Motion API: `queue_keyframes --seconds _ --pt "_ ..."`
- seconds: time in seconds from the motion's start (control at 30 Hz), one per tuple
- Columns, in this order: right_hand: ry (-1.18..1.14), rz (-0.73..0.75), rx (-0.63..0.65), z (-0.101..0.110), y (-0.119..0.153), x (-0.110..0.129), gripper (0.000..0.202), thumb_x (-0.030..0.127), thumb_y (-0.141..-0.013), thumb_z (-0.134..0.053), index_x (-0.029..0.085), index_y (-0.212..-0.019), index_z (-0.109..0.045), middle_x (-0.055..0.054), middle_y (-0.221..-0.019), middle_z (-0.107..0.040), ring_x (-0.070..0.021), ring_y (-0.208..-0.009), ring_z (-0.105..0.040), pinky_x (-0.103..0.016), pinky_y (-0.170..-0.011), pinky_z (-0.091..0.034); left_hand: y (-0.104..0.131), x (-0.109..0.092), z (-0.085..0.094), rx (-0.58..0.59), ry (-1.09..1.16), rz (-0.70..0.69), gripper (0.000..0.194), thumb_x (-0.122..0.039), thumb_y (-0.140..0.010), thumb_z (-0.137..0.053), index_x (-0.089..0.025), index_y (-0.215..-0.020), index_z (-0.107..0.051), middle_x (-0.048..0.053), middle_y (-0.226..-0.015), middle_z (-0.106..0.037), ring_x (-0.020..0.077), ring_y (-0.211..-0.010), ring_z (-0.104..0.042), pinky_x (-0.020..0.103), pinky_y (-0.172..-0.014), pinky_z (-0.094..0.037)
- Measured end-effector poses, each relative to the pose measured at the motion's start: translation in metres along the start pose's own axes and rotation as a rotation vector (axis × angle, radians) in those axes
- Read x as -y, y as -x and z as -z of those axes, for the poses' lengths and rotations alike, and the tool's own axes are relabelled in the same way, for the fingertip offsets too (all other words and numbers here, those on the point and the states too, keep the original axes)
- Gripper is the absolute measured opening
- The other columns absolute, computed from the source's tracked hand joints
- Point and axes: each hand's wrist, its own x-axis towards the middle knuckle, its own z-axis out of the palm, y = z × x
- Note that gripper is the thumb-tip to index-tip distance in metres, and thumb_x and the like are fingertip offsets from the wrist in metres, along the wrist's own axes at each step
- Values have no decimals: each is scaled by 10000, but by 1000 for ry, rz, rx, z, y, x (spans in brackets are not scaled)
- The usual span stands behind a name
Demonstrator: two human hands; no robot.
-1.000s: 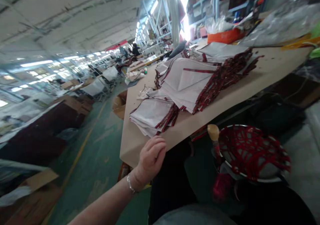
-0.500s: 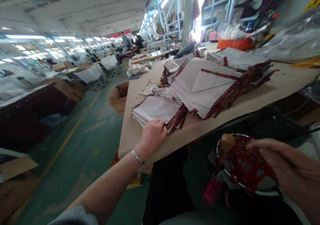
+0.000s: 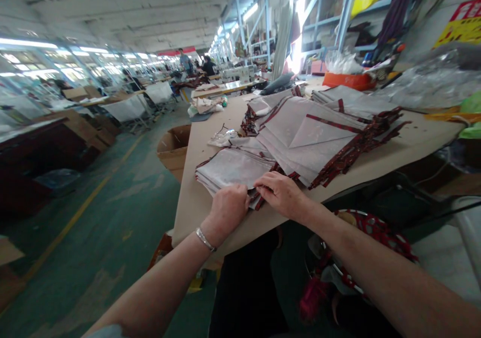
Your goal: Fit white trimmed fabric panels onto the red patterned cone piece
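At the stack (image 3: 233, 169), the right hand (image 3: 282, 196) has arrived, seemingly pinching.

From where I watch, the left hand (image 3: 230, 205) hides its own fingertips, so I can't count the layers of the small stack (image 3: 235, 167) pinched there and under the right hand (image 3: 281, 193). The right forearm (image 3: 361, 250) covers part of the red-and-grey material (image 3: 381, 228) (the pink bundle (image 3: 313, 297) beside it is too blurred to name). The bottom edge cuts off both arms, the right edge the red-and-yellow sign (image 3: 461, 25); distant people (image 3: 185, 61) are too small for detail.
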Motion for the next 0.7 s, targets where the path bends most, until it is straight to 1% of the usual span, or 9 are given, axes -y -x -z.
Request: queue_keyframes --seconds 0.07,0.13,0.2,0.27,0.37,0.43,0.5,0.57,0.7 --pt "100 3 57 -5 -14 -3 187 156 -907 -517 140 -977 -690 -84 -977 -671 -197 -982 -555 -330 -936 -411 -1 3 2 11 14 19 224 -216 -897 -405 -178 -835 -618 79 -818 -688 250 -729 -668 305 -552 -384" --pt "186 38 164 -8 -28 -2 204 183 -898 -534 153 -1016 -697 -92 -1038 -667 -209 -1028 -546 -350 -978 -382 -2 5 6 -2 40 37 240 -211 -906 -389 -179 -836 -616 76 -829 -693 239 -738 -668 304 -567 -387" --pt "257 66 275 -11 -39 2 203 222 -889 -546 171 -1002 -706 -97 -1044 -670 -226 -1034 -560 -362 -965 -386 -1 8 13 -27 68 46 227 -217 -906 -403 -179 -842 -617 69 -835 -694 226 -749 -664 303 -596 -395" --pt "330 51 336 -14 -48 7 209 225 -889 -519 177 -958 -710 -105 -1015 -681 -245 -1005 -592 -366 -912 -411 2 10 21 -44 86 48 212 -217 -899 -425 -178 -826 -620 62 -829 -691 213 -751 -657 301 -618 -397" --pt "396 -7 360 -17 -54 13 259 167 -879 -451 170 -929 -705 -115 -970 -699 -236 -912 -645 -336 -815 -440 10 13 30 -68 115 44 196 -186 -881 -445 -176 -800 -624 56 -811 -683 201 -751 -643 299 -637 -394" --pt "357 -9 372 -15 -54 17 251 185 -874 -457 193 -925 -703 -86 -946 -711 -207 -882 -656 -288 -765 -444 16 15 32 -90 155 50 186 -170 -874 -456 -175 -802 -627 52 -811 -681 197 -764 -639 297 -657 -398" --pt "252 44 372 -11 -53 21 222 217 -865 -488 221 -944 -695 -47 -960 -717 -186 -924 -651 -250 -762 -439 21 17 32 -99 195 67 178 -173 -873 -469 -175 -786 -624 50 -801 -682 194 -765 -636 295 -667 -399" --pt "161 89 369 -7 -52 24 224 219 -878 -478 221 -950 -690 -37 -982 -718 -179 -962 -642 -240 -788 -435 23 19 30 -98 222 87 180 -181 -875 -475 -176 -769 -621 49 -785 -683 192 -755 -633 295 -668 -399" --pt "240 43 430 -7 -50 30 278 199 -912 -429 160 -873 -701 -94 -904 -718 -202 -882 -656 -273 -771 -450 23 22 26 -125 279 108 185 -183 -874 -467 -185 -807 -639 47 -821 -694 192 -795 -635 293 -709 -415"
